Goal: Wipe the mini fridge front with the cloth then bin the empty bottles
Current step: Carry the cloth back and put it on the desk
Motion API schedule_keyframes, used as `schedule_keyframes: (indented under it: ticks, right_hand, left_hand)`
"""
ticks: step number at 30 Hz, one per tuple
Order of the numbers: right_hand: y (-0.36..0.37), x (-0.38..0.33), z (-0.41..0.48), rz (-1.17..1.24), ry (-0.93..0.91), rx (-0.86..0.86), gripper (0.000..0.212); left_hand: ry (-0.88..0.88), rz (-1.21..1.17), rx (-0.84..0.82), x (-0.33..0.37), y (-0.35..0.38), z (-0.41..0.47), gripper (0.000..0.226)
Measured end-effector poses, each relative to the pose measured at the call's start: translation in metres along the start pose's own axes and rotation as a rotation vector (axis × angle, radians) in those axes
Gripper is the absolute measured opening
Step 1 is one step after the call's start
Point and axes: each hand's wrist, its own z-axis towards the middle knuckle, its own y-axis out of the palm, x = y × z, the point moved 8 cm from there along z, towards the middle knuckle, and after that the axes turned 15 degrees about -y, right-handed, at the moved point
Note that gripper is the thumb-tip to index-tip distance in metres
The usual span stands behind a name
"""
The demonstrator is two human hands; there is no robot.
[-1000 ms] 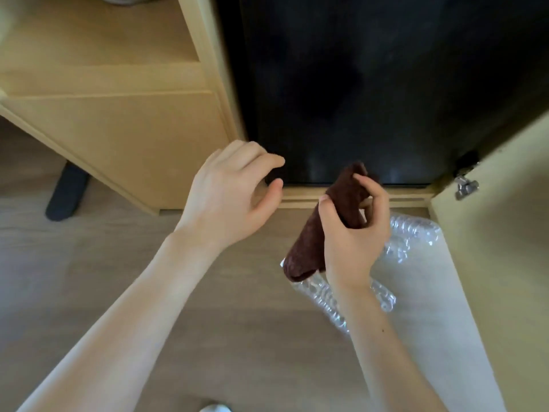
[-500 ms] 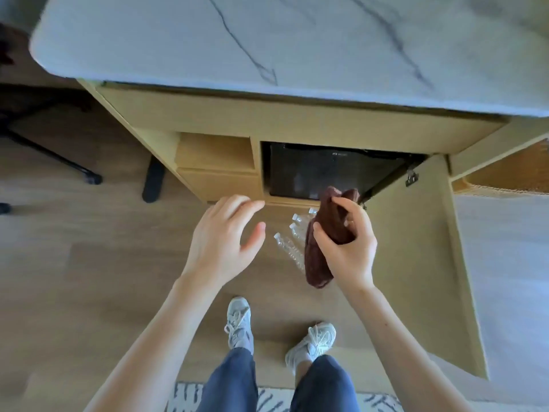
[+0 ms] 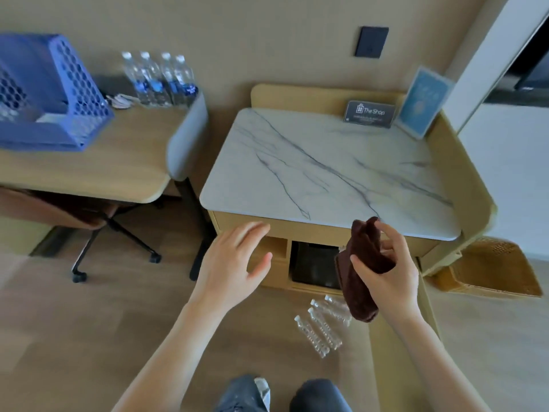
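Note:
My right hand (image 3: 389,272) grips a dark brown cloth (image 3: 361,281) that hangs down in front of the cabinet. The black mini fridge front (image 3: 315,264) sits in a wooden cabinet under a marble top (image 3: 323,171); the cloth covers its right part. My left hand (image 3: 234,263) hovers open to the left of the fridge, holding nothing. Three empty clear bottles (image 3: 320,328) lie on the wooden floor just below the fridge, near my feet. A woven wicker bin (image 3: 493,269) stands on the floor to the right of the cabinet.
The cabinet door (image 3: 424,295) stands open on the right. A desk (image 3: 89,165) at left carries a blue plastic basket (image 3: 44,93) and several full water bottles (image 3: 160,80). An office chair (image 3: 98,221) is tucked beneath. Two cards (image 3: 395,108) stand on the marble top.
The view has risen and pulled back from close to the fridge to standing height. Both hands came up and away from the fridge; the cloth stays in my right hand.

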Motion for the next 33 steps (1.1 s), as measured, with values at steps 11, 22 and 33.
schedule_keyframes:
  ticks: [11,22,33]
  right_hand:
    - [0.020,0.019,-0.050,0.024,0.023,-0.247,0.064]
    - [0.069,-0.004,-0.049,0.121,-0.094,-0.585,0.060]
    - [0.210,-0.093,-0.072,0.234,-0.297,-0.774,0.057]
  left_hand:
    - [-0.265,0.125,-0.079,-0.028,0.028,-0.105,0.050]
    - [-0.676,0.190,0.077,-0.052,-0.017,-0.183,0.054]
    - [-0.976,0.237,0.254,-0.136,-0.108,-0.277,0.053]
